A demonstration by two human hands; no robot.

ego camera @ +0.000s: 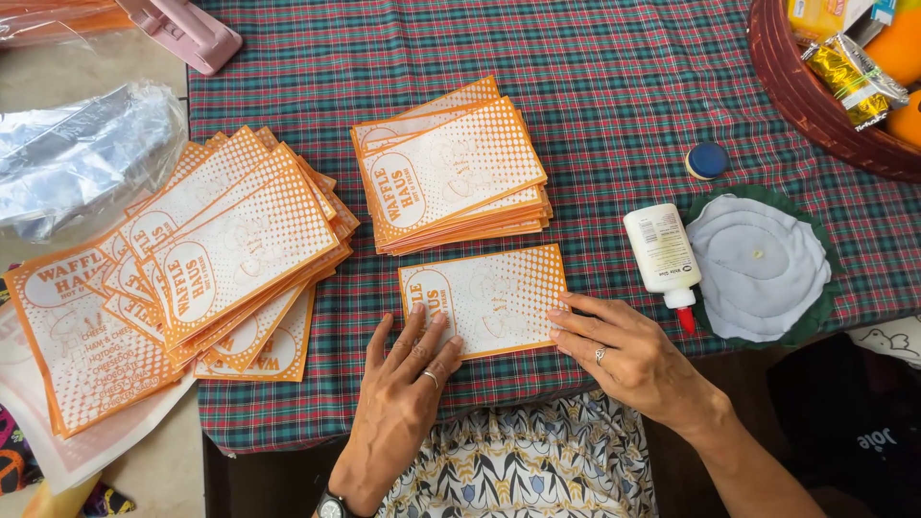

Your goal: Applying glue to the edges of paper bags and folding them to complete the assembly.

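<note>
A single orange-and-white printed paper bag lies flat on the plaid tablecloth near the front edge. My left hand rests flat with its fingertips on the bag's lower left part. My right hand presses its fingertips on the bag's right edge. Neither hand grips anything. A neat stack of the same bags sits just behind, and a fanned, looser pile spreads at the left.
A white glue bottle with a red tip lies right of the bag, its blue cap behind it. A white cloth on a green mat, a brown basket of packets, clear plastic wrap and a pink tool surround the work.
</note>
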